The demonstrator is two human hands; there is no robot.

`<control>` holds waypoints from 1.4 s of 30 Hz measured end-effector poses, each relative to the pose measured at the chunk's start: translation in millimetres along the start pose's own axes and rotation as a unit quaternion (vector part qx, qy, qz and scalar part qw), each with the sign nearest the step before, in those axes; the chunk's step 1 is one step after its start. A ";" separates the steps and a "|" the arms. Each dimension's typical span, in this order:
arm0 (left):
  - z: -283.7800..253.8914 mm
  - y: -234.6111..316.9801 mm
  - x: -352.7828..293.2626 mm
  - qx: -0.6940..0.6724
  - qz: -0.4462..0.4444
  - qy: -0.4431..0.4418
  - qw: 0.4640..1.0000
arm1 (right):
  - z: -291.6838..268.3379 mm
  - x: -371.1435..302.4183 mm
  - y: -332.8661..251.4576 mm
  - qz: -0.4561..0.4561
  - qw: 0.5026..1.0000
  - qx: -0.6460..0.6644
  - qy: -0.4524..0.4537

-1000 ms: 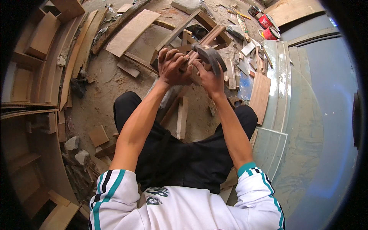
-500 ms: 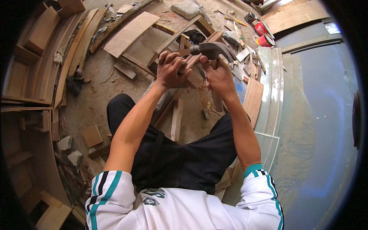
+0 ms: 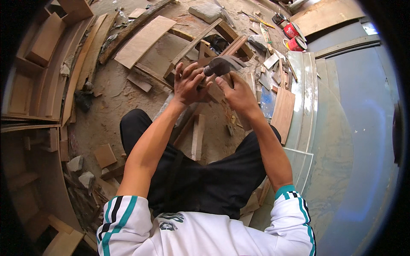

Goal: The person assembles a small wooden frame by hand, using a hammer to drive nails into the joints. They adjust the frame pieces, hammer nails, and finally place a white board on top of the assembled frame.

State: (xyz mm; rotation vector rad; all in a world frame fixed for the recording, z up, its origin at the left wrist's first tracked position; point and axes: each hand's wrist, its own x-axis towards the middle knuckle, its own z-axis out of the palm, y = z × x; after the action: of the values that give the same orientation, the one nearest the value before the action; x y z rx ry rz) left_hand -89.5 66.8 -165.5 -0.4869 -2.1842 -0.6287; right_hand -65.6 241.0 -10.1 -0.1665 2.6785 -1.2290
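Observation:
My right hand [image 3: 239, 94] is closed around the handle of a claw hammer [image 3: 223, 66], its dark metal head raised over the wooden work. The hammer's striking face is right beside the fingers of my left hand [image 3: 188, 84]. That hand lies against a reddish-brown wooden strip [image 3: 234, 45], part of a wooden frame [image 3: 193, 45] on the ground. Its outer fingers are bent and apart, while thumb and forefinger come close together; whatever is between them is hidden behind the hammer head and fingers.
A plywood panel [image 3: 145, 42] rests across the frame's left side. Wood offcuts [image 3: 197, 136] lie between my knees. Red cans [image 3: 295, 43] stand at the far right, near glass sheets [image 3: 301, 102]. Wooden cabinet carcasses [image 3: 42, 47] line the left. A stone slab [image 3: 207, 13] lies at the back.
The hammer head has come down and left toward my left hand's fingers, and my right hand has shifted slightly left and nearer to me. My left hand has stayed nearly in place.

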 end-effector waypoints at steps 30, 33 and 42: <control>3.8 -3.5 4.7 -0.033 0.017 0.011 0.999 | -4.1 -4.2 -23.6 -0.101 0.992 0.011 0.069; 5.6 -4.2 0.3 -0.026 0.017 -0.002 1.000 | 9.0 -0.9 0.4 -0.030 0.990 -0.135 0.009; 3.3 -3.4 4.8 -0.031 0.019 0.016 0.999 | 18.9 -13.4 -6.2 -0.051 0.994 -0.077 0.055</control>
State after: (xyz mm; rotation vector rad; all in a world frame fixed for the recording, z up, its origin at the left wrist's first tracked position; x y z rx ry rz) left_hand -96.2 66.7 -164.5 -0.5472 -2.1250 -0.6806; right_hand -48.2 225.4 -15.8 -0.2687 2.8954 -1.0876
